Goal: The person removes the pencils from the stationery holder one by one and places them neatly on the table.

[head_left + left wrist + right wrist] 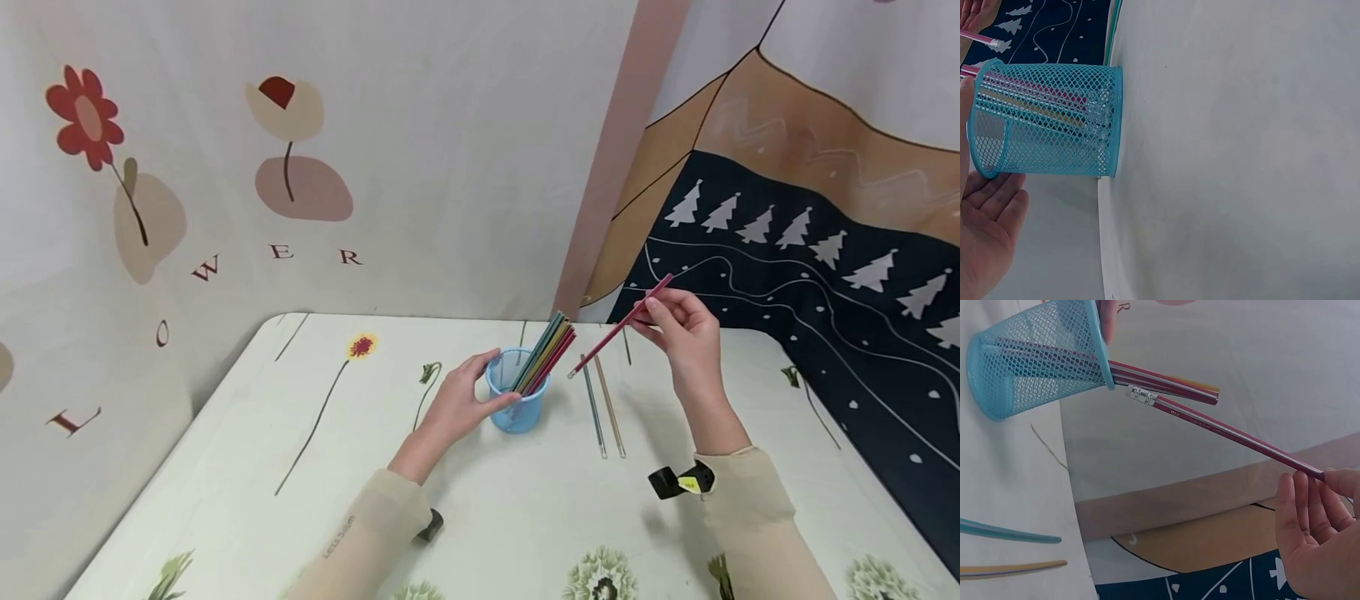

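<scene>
Right of centre in the head view, we see the right hand, its grip pinching a pencil toward its upper end; the left hand grips the cup. We judge the pencil light, stiff, smooth, best held above mid-shaft.

Left hand cupped, thumb apart; right hand raised, pinching.

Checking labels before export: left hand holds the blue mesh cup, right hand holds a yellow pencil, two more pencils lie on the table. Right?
No: the pencil in the right hand is red, not yellow; right wrist view shows it. Left hand holds the blue mesh cup, two more pencils lie on the table.
</scene>
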Demonstrator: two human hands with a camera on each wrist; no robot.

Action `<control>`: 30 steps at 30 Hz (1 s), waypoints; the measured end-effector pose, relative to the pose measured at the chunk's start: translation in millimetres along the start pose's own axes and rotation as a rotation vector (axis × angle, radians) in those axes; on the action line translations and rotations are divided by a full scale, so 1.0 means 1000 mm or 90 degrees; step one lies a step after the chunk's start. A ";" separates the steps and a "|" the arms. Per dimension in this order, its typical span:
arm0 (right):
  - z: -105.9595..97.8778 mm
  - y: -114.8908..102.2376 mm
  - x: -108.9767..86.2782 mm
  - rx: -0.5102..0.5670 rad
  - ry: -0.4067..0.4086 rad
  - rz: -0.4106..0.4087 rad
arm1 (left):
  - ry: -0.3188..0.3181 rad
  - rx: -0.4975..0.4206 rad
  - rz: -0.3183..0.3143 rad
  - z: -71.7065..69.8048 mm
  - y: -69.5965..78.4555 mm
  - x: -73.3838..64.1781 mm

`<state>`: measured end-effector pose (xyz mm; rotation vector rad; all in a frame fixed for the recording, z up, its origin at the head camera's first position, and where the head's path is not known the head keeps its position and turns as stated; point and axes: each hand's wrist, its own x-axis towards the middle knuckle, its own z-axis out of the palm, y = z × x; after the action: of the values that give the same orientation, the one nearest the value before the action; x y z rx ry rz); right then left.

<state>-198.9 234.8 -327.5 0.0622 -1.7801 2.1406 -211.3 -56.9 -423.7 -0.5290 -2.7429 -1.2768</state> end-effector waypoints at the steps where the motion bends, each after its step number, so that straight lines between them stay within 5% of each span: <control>1: -0.001 0.000 0.000 0.001 0.000 0.002 | 0.000 0.001 0.000 0.000 0.000 0.000; 30: -0.022 0.013 0.003 -0.085 0.019 0.058 | 0.004 0.016 0.021 0.001 -0.003 0.001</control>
<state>-201.3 254.3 -343.2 -0.0856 -1.9382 2.0650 -213.6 -57.6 -425.9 -0.5639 -2.7295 -1.2323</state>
